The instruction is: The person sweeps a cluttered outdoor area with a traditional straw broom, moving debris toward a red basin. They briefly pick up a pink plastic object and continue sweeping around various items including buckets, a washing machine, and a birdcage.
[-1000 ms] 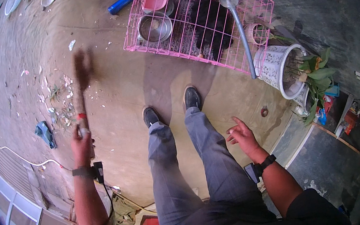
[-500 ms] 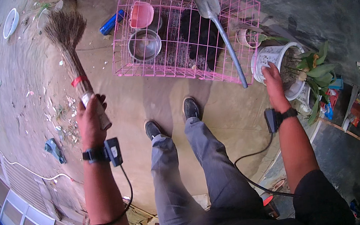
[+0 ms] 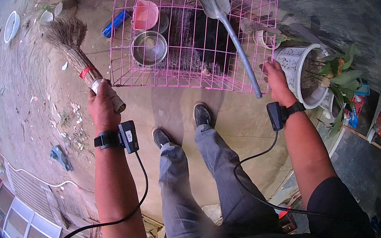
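Observation:
A twig broom, with a red band and a pale wrap round its handle, is gripped in my left hand. Its bristles point up and away to the left of the pink wire cage. My right hand is at the cage's near right corner, fingers apart; whether they touch the wire I cannot tell. Just left of that hand ends the grey handle of a metal shovel, which lies across the cage top, blade at the far side. Beneath the wires is a dark shape.
A metal bowl and a pink basin show at the cage's left part. A blue cylinder lies beside it. To the right stands a white bucket with a leafy plant. Litter is scattered on the ground at left.
My left hand has moved right and slightly away from me, bringing the broom's handle end to the cage. My right hand has shifted left, from the bucket to the cage corner.

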Demonstrator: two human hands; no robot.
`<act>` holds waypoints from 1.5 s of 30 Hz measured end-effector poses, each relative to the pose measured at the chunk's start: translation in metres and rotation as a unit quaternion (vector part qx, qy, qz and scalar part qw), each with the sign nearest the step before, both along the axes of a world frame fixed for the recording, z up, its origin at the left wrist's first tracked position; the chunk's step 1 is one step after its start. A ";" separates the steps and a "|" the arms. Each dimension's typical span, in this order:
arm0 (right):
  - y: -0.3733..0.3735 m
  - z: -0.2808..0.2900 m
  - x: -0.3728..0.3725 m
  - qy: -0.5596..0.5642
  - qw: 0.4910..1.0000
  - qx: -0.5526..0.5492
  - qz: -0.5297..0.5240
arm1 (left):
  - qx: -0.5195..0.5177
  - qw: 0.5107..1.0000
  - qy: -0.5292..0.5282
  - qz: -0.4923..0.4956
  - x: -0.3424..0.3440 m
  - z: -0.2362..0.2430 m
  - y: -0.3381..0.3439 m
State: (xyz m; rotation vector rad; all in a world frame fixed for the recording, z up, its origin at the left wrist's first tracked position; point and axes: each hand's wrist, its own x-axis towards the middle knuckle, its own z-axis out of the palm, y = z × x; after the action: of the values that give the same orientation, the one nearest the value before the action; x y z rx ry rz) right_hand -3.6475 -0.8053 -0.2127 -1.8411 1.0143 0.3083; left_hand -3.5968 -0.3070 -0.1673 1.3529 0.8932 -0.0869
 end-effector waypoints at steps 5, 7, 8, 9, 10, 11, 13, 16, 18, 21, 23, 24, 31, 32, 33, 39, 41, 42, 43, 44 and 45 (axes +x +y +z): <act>-0.002 0.003 0.003 0.021 0.994 0.100 -0.031 | 0.023 1.000 0.013 0.007 -0.012 -0.002 0.005; -0.004 0.005 0.003 0.042 0.994 0.098 0.006 | 0.023 0.999 0.030 0.005 -0.030 0.002 0.011; -0.005 0.006 0.002 0.047 0.996 0.058 0.044 | 0.041 0.998 0.052 -0.016 -0.044 0.009 0.016; -0.006 0.006 -0.001 0.044 0.996 0.071 0.013 | 0.073 0.992 0.093 -0.035 -0.058 0.016 0.023; -0.009 0.007 -0.002 0.063 0.994 0.082 -0.036 | 0.083 0.989 0.109 -0.055 -0.075 0.024 0.029; -0.013 0.007 -0.004 0.066 0.989 0.113 -0.072 | 0.101 0.985 0.123 -0.073 -0.092 0.033 0.035; -0.020 0.012 -0.022 0.024 0.993 0.098 -0.055 | 0.133 0.969 0.172 -0.118 -0.124 0.050 0.051; -0.037 0.018 -0.045 0.041 0.993 0.066 -0.083 | 0.122 0.949 0.231 -0.176 -0.160 0.069 0.076; -0.048 0.023 -0.063 0.065 0.990 0.065 -0.108 | 0.103 0.938 0.243 -0.226 -0.170 0.071 0.091; -0.049 0.029 -0.098 0.066 0.992 0.036 -0.100 | 0.077 0.928 0.233 -0.282 -0.162 0.055 0.115; -0.042 0.036 -0.127 0.083 0.993 0.015 -0.082 | 0.088 0.904 0.250 -0.334 -0.141 0.031 0.132; -0.035 0.037 -0.139 0.109 0.991 -0.017 -0.081 | 0.096 0.895 0.254 -0.354 -0.125 0.017 0.142; 0.048 0.044 -0.217 0.118 0.983 -0.004 -0.143 | 0.110 0.950 0.249 -0.152 -0.110 0.026 0.205; 0.059 0.049 -0.220 0.128 0.984 0.014 -0.121 | 0.089 0.951 0.257 -0.147 -0.113 0.039 0.213; 0.073 0.055 -0.224 0.170 0.979 0.009 -0.115 | 0.062 0.951 0.266 -0.143 -0.115 0.050 0.219; 0.146 0.076 -0.188 0.235 0.969 0.016 -0.077 | -0.091 0.898 0.273 -0.332 -0.072 0.025 0.239; 0.157 0.083 -0.169 0.236 0.970 0.015 -0.052 | -0.042 0.902 0.287 -0.320 -0.053 0.001 0.255; 0.161 0.087 -0.163 0.230 0.972 0.014 -0.040 | -0.012 0.912 0.289 -0.292 -0.043 -0.006 0.274; 0.163 0.090 -0.158 0.227 0.973 0.013 -0.027 | 0.025 0.919 0.288 -0.268 -0.033 -0.010 0.296; 0.165 0.091 -0.155 0.222 0.974 0.015 -0.033 | 0.035 0.934 0.274 -0.228 -0.024 -0.010 0.318; 0.166 0.091 -0.153 0.219 0.975 0.016 -0.037 | 0.053 0.945 0.260 -0.191 -0.015 -0.009 0.337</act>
State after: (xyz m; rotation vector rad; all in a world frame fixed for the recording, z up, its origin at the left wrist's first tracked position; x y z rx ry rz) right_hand -3.8009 -0.6393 -0.1214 -1.7367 1.3642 0.7038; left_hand -3.6118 0.0304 -0.1761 1.6255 1.0676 -0.7320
